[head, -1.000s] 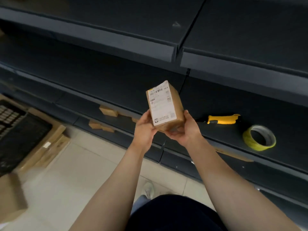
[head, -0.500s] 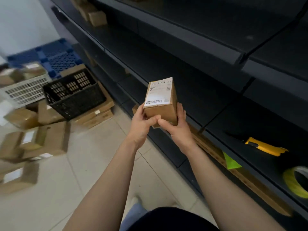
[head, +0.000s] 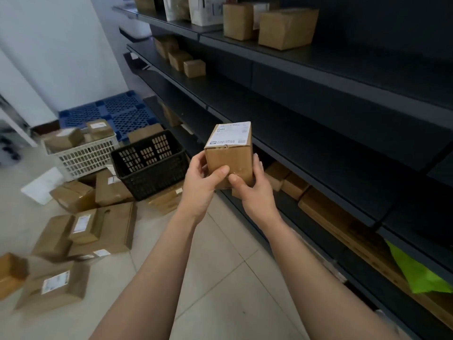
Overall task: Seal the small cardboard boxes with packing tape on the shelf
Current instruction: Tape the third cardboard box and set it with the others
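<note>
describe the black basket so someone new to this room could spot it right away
Start at the blue pallet on the floor by the white wall, at the far end of the dark shelves. In front of it sit two slotted plastic baskets among scattered cardboard boxes. The black basket is the one nearer the shelves, looks empty and is tilted on flat boxes, while the white basket beside it holds boxes.
</note>
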The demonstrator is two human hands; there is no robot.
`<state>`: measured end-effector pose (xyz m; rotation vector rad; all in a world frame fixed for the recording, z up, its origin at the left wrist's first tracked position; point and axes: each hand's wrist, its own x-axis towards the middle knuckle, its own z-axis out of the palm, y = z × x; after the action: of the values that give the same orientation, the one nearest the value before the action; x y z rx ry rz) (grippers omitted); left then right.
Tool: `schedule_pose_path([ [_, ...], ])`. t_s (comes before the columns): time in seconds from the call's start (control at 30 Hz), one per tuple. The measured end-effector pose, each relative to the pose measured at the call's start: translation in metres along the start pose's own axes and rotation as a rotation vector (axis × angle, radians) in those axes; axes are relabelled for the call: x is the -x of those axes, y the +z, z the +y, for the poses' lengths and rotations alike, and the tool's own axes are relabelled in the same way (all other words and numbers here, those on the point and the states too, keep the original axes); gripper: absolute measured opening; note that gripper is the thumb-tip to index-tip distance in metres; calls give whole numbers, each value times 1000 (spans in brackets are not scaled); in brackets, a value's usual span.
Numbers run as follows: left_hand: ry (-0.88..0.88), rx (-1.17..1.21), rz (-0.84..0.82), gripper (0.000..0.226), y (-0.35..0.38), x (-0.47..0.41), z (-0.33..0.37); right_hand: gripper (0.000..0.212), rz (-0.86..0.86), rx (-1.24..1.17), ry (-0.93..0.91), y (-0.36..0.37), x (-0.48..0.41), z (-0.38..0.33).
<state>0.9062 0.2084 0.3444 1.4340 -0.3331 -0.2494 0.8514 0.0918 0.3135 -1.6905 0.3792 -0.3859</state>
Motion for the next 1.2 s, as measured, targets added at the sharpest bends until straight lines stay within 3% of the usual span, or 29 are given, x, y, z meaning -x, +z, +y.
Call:
schedule_pose_path([
  [0.2, 36, 2, -48, 53, -34, -52, 12, 88, 75, 17, -56, 40, -44, -17],
  [0.67, 195, -24, -170, 51, -20, -207, 45, 85, 237, 107, -214, 42, -187, -54],
  [0.97, 270, 35, -510, 53, 2, -299, 72, 75, 584, 102, -270, 37, -239, -91],
  [1.2, 270, 96, -782, 56, 63, -332, 81, 73, 868, 177, -240, -1, -246, -108],
])
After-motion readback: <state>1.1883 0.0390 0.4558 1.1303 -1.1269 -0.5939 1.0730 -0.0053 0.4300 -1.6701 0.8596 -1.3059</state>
